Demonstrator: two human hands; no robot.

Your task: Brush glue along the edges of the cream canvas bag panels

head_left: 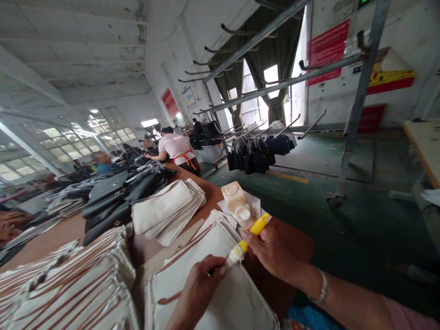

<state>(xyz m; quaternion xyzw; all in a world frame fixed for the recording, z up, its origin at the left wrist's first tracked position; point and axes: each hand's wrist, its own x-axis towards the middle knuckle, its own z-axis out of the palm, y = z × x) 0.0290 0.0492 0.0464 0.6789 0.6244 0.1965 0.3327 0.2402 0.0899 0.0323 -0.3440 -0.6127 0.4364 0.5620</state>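
My right hand [270, 250] is closed round the yellow handle of a paintbrush [256, 228], whose whitish bristles point down to the left. My left hand [201, 282] is pinched close by the bristle end; whatever lies between its fingers is too small to make out. Beneath both hands lies a stack of cream bag panels [237, 295] with stitched edges. A thin brown strap [170, 298] shows beside my left wrist. Just beyond the brush, a stained container [237, 201] with white paste in it sits on a white sheet at the table's edge.
Further cream panels [165, 208] are piled behind, with dark bags [110, 197] at their left. Rows of cream pieces with brown straps [79, 284] fill the near left. A metal rack [350, 137] with hooks and hanging black bags [252, 153] stands right. A co-worker [175, 146] bends over the table.
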